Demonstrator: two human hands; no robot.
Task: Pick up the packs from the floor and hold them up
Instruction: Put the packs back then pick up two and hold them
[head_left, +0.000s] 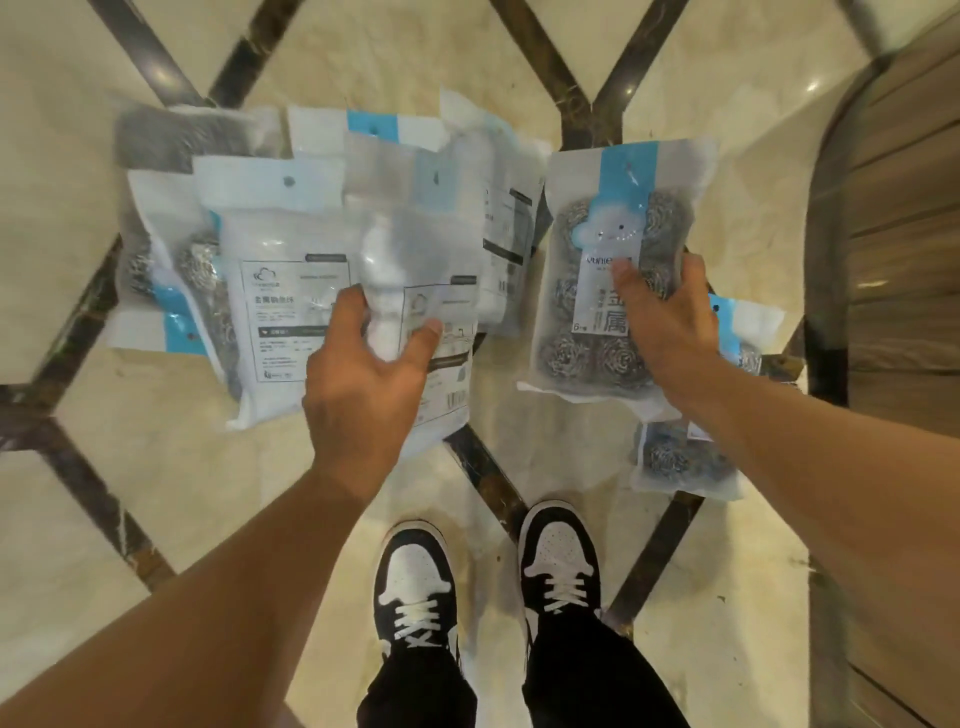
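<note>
- Shoes stand together on the marble floor at the bottom of view, toes pointing at the scattered packs.
- Left hand grips the lower end of a blurred pack, back face up; thumb and fingers curl round its bottom edge, and the blur suggests it is in motion. Whether it is clear of the pile beneath I cannot tell.
- Right hand holds a front-facing pack of steel scourers by its right side, thumb pressed on the label, the other fingers wrapped behind the edge.
- One more pack lies on the floor beneath the right forearm, another part-hidden behind the wrist.
- Pile of overlapping packs stays on the floor to the left and beyond the left hand.
- Risk, as I judge it: the film is slick and the grips sit at one end or side, so a pack could swing, slip and drop.
- Risk: the left pack overlaps its neighbours, so lifting may drag one along and let it fall.
- Risk: with both hands full, the remaining packs need stacking into a grip, which could loosen what is held.
</note>
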